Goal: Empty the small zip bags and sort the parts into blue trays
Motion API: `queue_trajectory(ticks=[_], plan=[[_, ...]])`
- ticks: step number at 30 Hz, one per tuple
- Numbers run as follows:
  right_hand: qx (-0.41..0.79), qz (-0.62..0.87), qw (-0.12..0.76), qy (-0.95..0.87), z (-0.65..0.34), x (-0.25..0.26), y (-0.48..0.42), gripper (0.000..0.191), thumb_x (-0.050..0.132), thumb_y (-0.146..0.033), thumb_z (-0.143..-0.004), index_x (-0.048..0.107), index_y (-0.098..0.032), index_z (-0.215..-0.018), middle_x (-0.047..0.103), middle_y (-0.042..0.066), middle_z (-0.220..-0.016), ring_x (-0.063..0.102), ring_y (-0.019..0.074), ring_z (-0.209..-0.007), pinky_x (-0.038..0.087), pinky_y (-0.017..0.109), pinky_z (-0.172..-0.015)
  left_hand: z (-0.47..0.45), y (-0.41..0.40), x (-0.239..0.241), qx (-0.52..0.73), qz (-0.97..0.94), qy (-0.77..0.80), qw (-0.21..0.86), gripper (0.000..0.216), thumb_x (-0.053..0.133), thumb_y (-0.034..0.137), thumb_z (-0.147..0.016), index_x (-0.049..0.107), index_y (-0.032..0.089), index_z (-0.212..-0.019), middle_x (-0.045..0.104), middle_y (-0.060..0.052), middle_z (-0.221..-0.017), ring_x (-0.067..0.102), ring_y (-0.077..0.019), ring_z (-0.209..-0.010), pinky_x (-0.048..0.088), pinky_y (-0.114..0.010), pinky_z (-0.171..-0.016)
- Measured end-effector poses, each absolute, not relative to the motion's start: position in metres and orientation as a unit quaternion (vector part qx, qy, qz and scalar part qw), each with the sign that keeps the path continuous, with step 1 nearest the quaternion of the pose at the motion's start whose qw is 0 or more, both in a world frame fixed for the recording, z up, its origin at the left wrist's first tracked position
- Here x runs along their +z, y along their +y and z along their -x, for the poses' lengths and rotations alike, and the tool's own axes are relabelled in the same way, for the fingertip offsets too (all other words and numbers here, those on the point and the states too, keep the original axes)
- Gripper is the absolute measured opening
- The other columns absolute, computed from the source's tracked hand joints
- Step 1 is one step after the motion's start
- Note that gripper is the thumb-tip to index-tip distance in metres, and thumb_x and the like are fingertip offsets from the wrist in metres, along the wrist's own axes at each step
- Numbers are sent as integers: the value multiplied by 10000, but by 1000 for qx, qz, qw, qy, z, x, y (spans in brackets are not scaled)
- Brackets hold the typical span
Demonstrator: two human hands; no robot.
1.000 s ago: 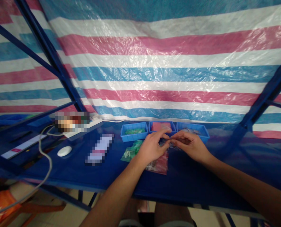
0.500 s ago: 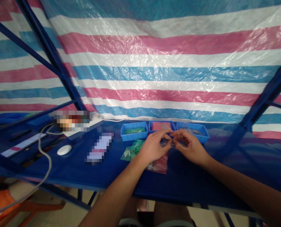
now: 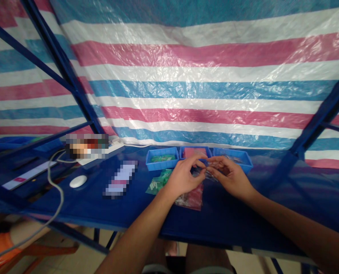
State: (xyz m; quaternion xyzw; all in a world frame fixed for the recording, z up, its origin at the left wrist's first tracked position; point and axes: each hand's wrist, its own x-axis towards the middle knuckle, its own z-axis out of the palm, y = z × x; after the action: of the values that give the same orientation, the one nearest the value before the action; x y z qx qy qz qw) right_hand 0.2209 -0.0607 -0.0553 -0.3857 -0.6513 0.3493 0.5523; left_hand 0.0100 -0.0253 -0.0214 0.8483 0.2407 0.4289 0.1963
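My left hand (image 3: 188,174) and my right hand (image 3: 229,176) meet over the table, thumbs and fingertips pinched close together. Between them is a small clear plastic bag (image 3: 213,176), mostly covered by the fingers; its contents are too small to make out. Partly under my left hand lies a red plastic bag (image 3: 194,199) with small pieces in it. Left of it rests a green plastic bag (image 3: 155,185), also holding small pale pieces. Behind the hands stand three blue bins: one with green bags (image 3: 160,166), one with red bags (image 3: 181,153), one with clear bags (image 3: 245,166).
A white oval object (image 3: 78,181) and a blurred-out phone-like item (image 3: 120,179) lie to the left. A power strip (image 3: 113,148) and a grey cable (image 3: 61,198) are farther left. Blue frame posts (image 3: 314,121) and a striped sheet (image 3: 203,87) enclose the table.
My right hand's fingers have drawn closer together and lower over the clear bag, more of which now shows. Other things are where they were.
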Motion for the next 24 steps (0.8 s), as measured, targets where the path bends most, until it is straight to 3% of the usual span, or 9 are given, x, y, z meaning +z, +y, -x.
queue_trajectory(ticks=[9, 17, 24], plan=[[406, 362, 569, -617, -221, -55, -55, 381, 861, -416, -859, 680, -262, -1157, 791, 57, -1052, 763, 228, -1000, 608, 395, -959, -9, -26, -16, 440, -836, 271, 186, 353, 654, 192, -973, 610, 228, -1321, 808, -11, -1034, 758, -183, -988, 552, -310, -929], [376, 386, 556, -632, -222, -52, -57, 325, 838, -446, -874, 686, -246, -1080, 772, 52, -989, 749, 210, -911, 614, 359, -876, -10, -25, -20, 421, -844, 266, 202, 394, 705, 237, -956, 608, 238, -1338, 813, -16, -1072, 766, -183, -972, 572, -316, -931], [329, 419, 527, -662, -220, -53, -60, 287, 790, -375, -895, 653, -240, -1107, 736, 44, -967, 710, 197, -835, 598, 342, -796, -12, -26, -24, 421, -847, 257, 195, 358, 703, 174, -925, 640, 219, -1275, 802, -21, -1051, 758, -180, -963, 574, -324, -953]])
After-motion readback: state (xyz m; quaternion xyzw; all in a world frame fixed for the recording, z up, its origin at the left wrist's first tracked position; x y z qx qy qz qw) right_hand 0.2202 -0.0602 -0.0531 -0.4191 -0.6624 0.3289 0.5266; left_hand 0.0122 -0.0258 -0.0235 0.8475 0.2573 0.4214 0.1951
